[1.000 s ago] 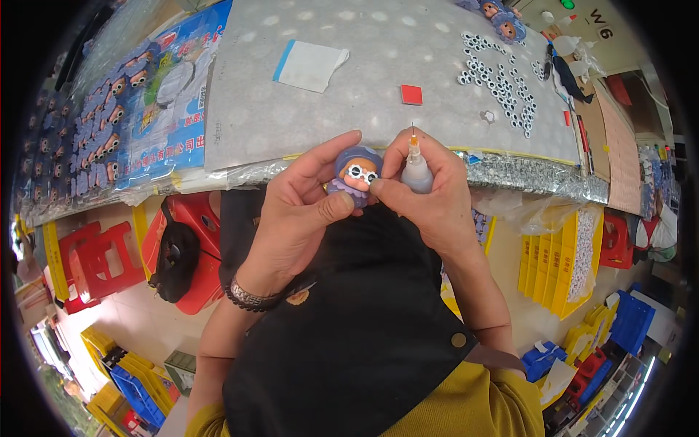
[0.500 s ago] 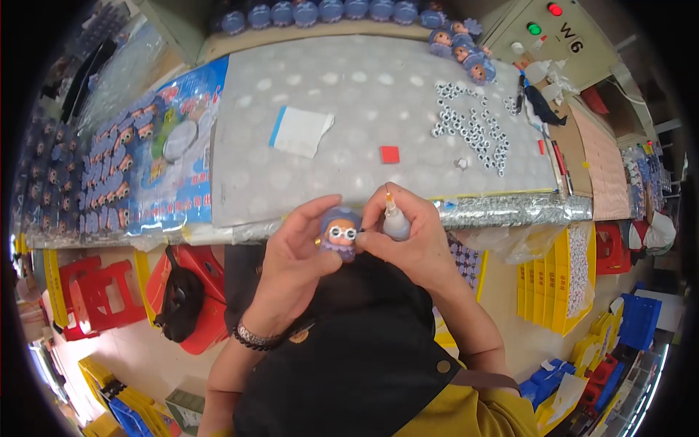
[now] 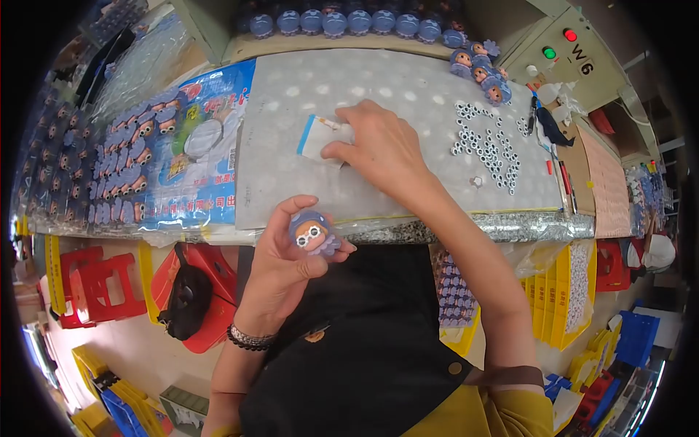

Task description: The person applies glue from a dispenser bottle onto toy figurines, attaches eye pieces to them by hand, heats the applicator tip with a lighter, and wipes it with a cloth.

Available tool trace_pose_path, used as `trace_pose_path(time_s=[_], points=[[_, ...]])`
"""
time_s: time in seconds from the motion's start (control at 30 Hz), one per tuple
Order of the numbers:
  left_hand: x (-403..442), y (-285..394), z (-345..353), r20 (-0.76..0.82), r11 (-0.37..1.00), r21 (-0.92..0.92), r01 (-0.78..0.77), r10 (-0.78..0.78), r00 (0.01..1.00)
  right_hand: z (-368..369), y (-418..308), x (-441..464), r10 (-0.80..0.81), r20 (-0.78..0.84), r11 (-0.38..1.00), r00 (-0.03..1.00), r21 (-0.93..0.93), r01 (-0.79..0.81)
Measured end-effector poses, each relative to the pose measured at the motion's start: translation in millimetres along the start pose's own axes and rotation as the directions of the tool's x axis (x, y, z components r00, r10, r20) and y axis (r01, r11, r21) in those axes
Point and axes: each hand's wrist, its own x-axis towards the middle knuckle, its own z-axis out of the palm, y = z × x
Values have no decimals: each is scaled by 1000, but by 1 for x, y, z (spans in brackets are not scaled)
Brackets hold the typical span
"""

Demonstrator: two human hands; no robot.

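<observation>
Purple-hooded doll (image 3: 312, 234), between left thumb and fingers (image 3: 290, 207)

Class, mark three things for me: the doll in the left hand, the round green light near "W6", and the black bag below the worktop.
Doll (image 3: 310, 235): head view, on its face.
Green light (image 3: 549, 53): head view, on its round front.
Black bag (image 3: 189, 297): head view, on its middle.

From here, the right hand (image 3: 382, 149) is covering part of the white paper (image 3: 314, 138) and hiding its own palm; far-left dolls (image 3: 54, 171) are blurring into darkness.
</observation>
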Motion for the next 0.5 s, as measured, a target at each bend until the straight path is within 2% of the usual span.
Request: trace_pose_path(time_s=[0.03, 0.2, 0.37, 0.47, 0.5], points=[[-2, 3, 1, -2, 1000, 0, 19, -19, 1000, 6, -3, 4, 12, 40, 993, 999, -116, -7], [-8, 5, -1, -19, 991, -80, 108, -109, 994, 15, -7, 14, 39, 175, 991, 984, -136, -15], [-5, -6, -6, 34, 998, -58, 11, -9, 999, -1, -3, 3, 52, 125, 994, 991, 92, -64], [-7, -5, 1, -74, 982, -190, 11, -25, 997, -15, -4, -12, 54, 124, 980, 991, 185, -76], [-7, -4, 1, -84, 981, -195, 8, -25, 996, -22, -6, -22, 118, 137, 898, 984, 407, -164]])
